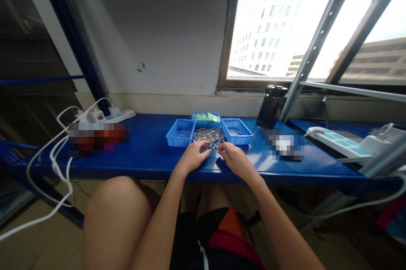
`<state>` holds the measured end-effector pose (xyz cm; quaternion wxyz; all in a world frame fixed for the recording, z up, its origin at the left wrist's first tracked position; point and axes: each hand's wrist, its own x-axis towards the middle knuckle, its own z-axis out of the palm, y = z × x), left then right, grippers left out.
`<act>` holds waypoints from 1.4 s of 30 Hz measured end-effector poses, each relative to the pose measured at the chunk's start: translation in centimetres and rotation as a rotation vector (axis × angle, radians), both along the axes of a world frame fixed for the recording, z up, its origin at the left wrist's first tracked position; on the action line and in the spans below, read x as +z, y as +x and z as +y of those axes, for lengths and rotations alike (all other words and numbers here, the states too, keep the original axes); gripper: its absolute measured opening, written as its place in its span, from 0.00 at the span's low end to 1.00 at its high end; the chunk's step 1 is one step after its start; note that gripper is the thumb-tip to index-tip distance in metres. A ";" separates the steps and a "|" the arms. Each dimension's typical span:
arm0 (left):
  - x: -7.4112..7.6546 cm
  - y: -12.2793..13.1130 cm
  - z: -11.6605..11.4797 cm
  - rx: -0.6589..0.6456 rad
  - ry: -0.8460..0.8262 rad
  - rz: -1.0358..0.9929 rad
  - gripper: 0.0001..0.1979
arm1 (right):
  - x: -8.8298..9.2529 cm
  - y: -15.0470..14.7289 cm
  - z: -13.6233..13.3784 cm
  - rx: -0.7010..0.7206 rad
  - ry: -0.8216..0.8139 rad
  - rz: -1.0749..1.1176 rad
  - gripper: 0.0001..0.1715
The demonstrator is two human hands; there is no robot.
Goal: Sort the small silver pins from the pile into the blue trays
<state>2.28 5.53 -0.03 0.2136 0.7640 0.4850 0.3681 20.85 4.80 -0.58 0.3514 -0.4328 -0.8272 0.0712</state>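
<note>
Head view: above the desk (142, 151), the right hand (235, 156) pinches a slim metal piece (214, 150), fingertips nearly together; the left hand (193, 156) curls close, its grip unclear. The piece looks light, stiff, slippery, best pinched mid-length. Beyond lie a metal pile (209, 136), then blue trays (179, 140).

The metal pieces (208, 135) are silver-grey, trays (178, 140) bright blue, table (146, 147) dark blue.

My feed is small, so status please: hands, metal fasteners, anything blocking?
Left hand and right hand at a thin metal piece, grip unclear. Loose metal fasteners heaped beyond. Blue bins left and right of heap, not blocking hands.
</note>
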 end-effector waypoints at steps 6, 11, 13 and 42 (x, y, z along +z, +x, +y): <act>0.6 0.1 -0.4 -0.118 -0.009 0.075 0.11 | 0.2 0.0 -0.3 0.087 -0.025 0.001 0.06; 0.7 0.1 -0.5 -0.143 -0.012 0.038 0.13 | 0.1 0.0 -0.1 0.014 -0.036 -0.006 0.06; 0.7 0.1 -0.5 -0.132 -0.010 0.024 0.14 | 0.0 0.0 0.0 -0.027 -0.034 -0.033 0.07; 0.7 0.0 -0.7 -0.201 -0.039 -0.011 0.13 | 0.5 -0.2 -0.3 0.019 -0.040 -0.144 0.14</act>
